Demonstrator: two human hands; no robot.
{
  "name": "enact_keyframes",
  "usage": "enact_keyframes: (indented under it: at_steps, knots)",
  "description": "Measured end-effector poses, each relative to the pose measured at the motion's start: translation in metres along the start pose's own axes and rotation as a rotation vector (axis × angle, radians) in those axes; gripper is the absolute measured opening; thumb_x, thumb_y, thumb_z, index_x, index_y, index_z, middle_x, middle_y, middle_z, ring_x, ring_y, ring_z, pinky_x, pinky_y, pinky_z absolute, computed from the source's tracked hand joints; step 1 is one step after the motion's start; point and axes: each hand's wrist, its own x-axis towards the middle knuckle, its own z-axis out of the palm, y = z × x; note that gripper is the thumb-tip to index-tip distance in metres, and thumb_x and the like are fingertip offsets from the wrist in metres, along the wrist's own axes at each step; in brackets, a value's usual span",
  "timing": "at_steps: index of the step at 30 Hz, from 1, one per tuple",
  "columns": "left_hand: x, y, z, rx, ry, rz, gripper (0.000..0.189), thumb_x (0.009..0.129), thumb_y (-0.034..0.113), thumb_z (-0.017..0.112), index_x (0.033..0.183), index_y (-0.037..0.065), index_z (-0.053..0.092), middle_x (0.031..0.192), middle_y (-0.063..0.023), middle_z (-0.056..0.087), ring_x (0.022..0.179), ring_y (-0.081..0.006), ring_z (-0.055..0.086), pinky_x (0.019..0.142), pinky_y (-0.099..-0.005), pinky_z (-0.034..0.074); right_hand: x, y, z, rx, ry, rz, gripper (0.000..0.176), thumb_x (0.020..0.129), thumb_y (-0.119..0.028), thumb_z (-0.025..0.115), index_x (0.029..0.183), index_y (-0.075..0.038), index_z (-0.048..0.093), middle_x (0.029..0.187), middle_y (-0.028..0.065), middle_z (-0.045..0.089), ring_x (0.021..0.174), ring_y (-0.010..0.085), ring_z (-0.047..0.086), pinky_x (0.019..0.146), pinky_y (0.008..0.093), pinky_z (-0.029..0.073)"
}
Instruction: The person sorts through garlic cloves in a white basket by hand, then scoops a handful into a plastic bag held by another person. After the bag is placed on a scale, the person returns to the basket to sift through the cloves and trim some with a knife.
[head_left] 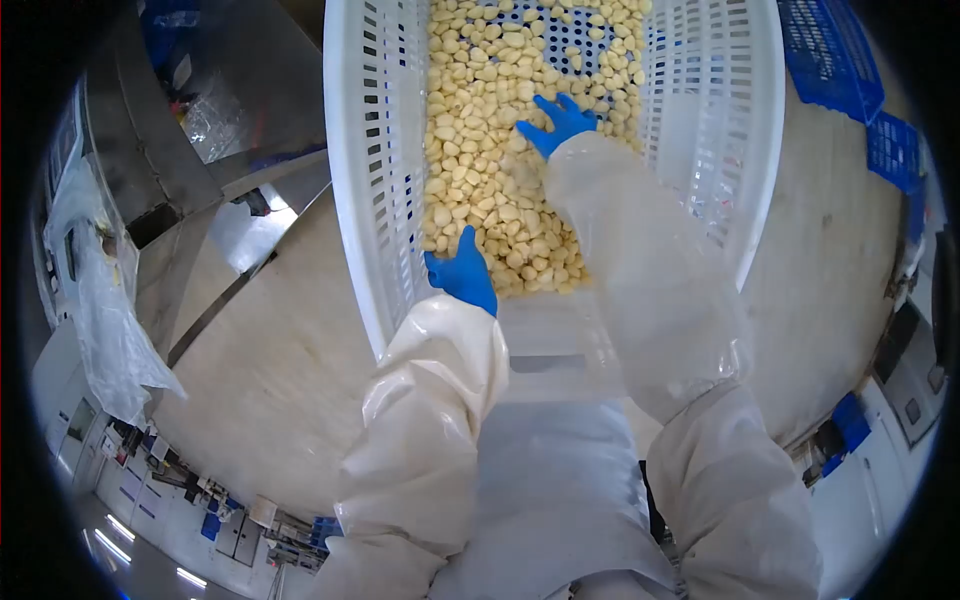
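Observation:
A white slotted crate holds a layer of pale yellow, rounded pieces. Its perforated bottom shows through near the far end. My right hand, in a blue glove, is over the pieces toward the right side, fingers spread and nothing seen in them. Close to the crate's near left corner is my left hand, also blue-gloved, with thumb and fingers apart beside the pieces. Whitish plastic sleeves cover both forearms.
Blue mesh crates stand at the upper right. Metal surfaces and a clear plastic sheet are at the left. Tan floor lies on both sides of the white crate.

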Motion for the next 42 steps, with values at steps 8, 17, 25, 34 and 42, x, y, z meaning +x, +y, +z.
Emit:
enact_keyframes:
  at_steps: [8, 17, 25, 34, 42]
  knots:
    - [-0.012, 0.012, 0.017, -0.016, -0.091, 0.304, 0.070, 0.070, 0.028, 0.077, 0.129, 0.006, 0.048, 0.123, -0.0262, 0.046, 0.114, -0.0383, 0.045, 0.095, -0.0432, 0.038, -0.069, -0.017, 0.010, -0.065, -0.094, -0.259, 0.055, 0.075, -0.050, 0.064, 0.126, -0.034, 0.052, 0.135, 0.0048, 0.044, 0.118, 0.0373, 0.041, 0.098, 0.0452, 0.041]
    - [-0.010, -0.004, 0.010, -0.351, -0.699, 0.370, 0.063, 0.073, 0.007, 0.069, 0.131, 0.005, 0.046, 0.121, -0.0182, 0.049, 0.109, -0.0308, 0.047, 0.096, -0.0365, 0.037, -0.156, 0.014, -0.010, 0.236, -0.104, -0.358, 0.054, 0.078, -0.025, 0.067, 0.130, -0.027, 0.051, 0.133, 0.0163, 0.043, 0.119, 0.0373, 0.044, 0.098, 0.0433, 0.041]
    - [-0.004, 0.016, -0.026, -0.280, -0.641, 0.387, 0.059, 0.080, 0.000, 0.060, 0.135, 0.003, 0.040, 0.136, -0.0148, 0.043, 0.125, -0.0235, 0.040, 0.105, -0.0322, 0.030, -0.185, 0.029, -0.016, 0.495, 0.009, -0.107, 0.054, 0.087, -0.024, 0.060, 0.137, -0.016, 0.041, 0.137, 0.0208, 0.040, 0.128, 0.0347, 0.037, 0.104, 0.0414, 0.033]
    - [0.020, 0.018, -0.007, -0.299, -0.299, 0.502, 0.049, 0.082, 0.004, 0.059, 0.130, 0.000, 0.046, 0.135, -0.0216, 0.042, 0.126, -0.0312, 0.039, 0.105, -0.0378, 0.030, -0.136, 0.123, 0.066, 0.651, 0.226, 0.423, 0.057, 0.085, -0.040, 0.059, 0.135, -0.016, 0.045, 0.133, 0.0224, 0.042, 0.123, 0.0357, 0.042, 0.103, 0.0432, 0.033]
    - [-0.011, 0.012, 0.025, -0.077, 0.155, 0.573, 0.046, 0.082, 0.017, 0.064, 0.125, 0.008, 0.052, 0.113, -0.0251, 0.047, 0.104, -0.0386, 0.048, 0.089, -0.0464, 0.040, -0.127, 0.076, 0.072, 0.562, 0.235, 0.609, 0.049, 0.083, -0.050, 0.056, 0.123, -0.021, 0.056, 0.125, 0.0240, 0.047, 0.113, 0.0376, 0.049, 0.099, 0.0452, 0.036]
